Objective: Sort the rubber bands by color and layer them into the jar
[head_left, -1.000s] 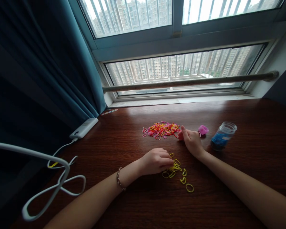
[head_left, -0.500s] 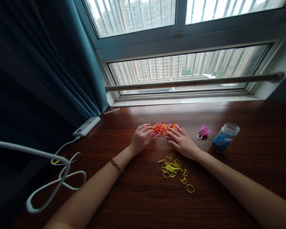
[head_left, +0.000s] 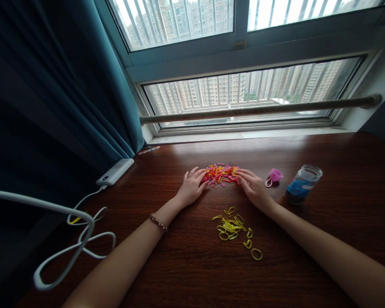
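A heap of small rubber bands [head_left: 220, 173] in red, pink, orange and yellow lies on the dark wooden table [head_left: 186, 273]. My left hand [head_left: 192, 185] rests at the heap's left edge, fingers apart and touching the bands. At the right edge, the fingertips of my right hand [head_left: 253, 188] touch the heap, its fingers stretched out. Neither hand grips anything that I can see. Nearer to me, between my forearms, lies a separate loose group of yellow-green rubber bands [head_left: 231, 227], with several single ones to its right.
Right of the heap lie a pink cap with a loop [head_left: 275, 175] and a tilted-looking clear jar [head_left: 303, 185] with blue and dark contents. A white power bank [head_left: 115, 172] and its looped white cable [head_left: 64, 208] are at left, beside the blue curtain [head_left: 115, 107]. A window stands behind.
My right hand has drawn back rightward from over the heap to its right edge, uncovering more bands. My left hand has stayed almost in place, its fingers slightly more spread.
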Demonstrator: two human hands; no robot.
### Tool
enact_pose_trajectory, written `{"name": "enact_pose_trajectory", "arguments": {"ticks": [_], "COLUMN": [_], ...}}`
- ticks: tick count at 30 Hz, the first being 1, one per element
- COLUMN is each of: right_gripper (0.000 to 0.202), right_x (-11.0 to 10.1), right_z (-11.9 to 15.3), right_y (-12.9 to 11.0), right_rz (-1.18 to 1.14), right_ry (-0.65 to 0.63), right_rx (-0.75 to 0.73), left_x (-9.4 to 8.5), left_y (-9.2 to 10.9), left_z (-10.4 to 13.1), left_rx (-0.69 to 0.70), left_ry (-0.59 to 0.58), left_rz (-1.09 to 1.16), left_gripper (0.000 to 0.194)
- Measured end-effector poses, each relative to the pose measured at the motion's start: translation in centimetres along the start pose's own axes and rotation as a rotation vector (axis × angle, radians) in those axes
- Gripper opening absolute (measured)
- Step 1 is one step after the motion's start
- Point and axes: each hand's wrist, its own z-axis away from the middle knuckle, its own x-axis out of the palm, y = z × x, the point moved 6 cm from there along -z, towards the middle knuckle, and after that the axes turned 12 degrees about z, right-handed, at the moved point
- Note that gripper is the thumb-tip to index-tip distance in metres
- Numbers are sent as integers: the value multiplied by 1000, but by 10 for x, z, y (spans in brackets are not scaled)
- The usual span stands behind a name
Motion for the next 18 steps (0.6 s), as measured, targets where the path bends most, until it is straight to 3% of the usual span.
{"name": "enact_pose_trajectory", "arguments": {"ticks": [4,9,13,18], "right_gripper": [29,25,22,18], "right_x": [-7,-8,-8,-9], "right_z": [0,1,2,3], "right_y": [8,11,11,10], "right_rz": [-73,-114,-124,-152], "right_ry": [68,95,90,94], "right_rx": [90,125,142,151], "left_x": [-5,-19,-27,-24], "left_y": [5,3,-16,-34], "left_z": [0,1,3,5], "left_rx": [61,88,-69,-233], "left_ry": [43,197,337,397], "left_rz": [71,322,525,662], "left_gripper": [36,26,20,16]}}
